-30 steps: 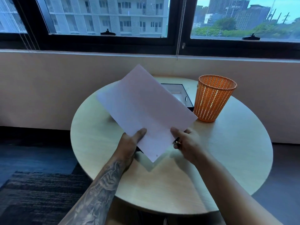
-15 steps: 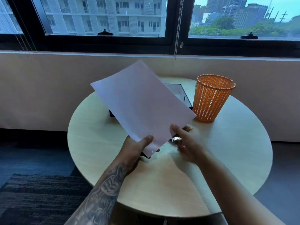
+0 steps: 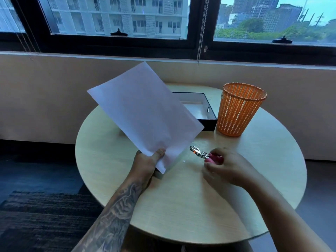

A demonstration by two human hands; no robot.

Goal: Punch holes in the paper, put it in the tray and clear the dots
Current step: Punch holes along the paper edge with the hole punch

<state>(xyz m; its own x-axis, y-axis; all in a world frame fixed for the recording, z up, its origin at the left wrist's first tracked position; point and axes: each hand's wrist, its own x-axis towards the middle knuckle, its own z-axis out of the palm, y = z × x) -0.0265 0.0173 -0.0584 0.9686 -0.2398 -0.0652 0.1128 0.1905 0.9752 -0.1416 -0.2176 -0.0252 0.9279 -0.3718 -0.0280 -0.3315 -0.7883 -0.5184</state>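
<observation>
While aloft, paper (image 3: 145,113) in left hand (image 3: 147,165), punch (image 3: 199,153) in right hand (image 3: 226,169).

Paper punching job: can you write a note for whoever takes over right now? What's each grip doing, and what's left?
Left grip pinches the paper by its lower corner, tilted up above the table.
Right grip holds the hole punch by its pink handles, near the tabletop.
Tray and orange basket stand at the far side.
Done: one dot lies on the table, so probably one hole punched.
Left: any more holes, paper into tray, clear the dot.
</observation>
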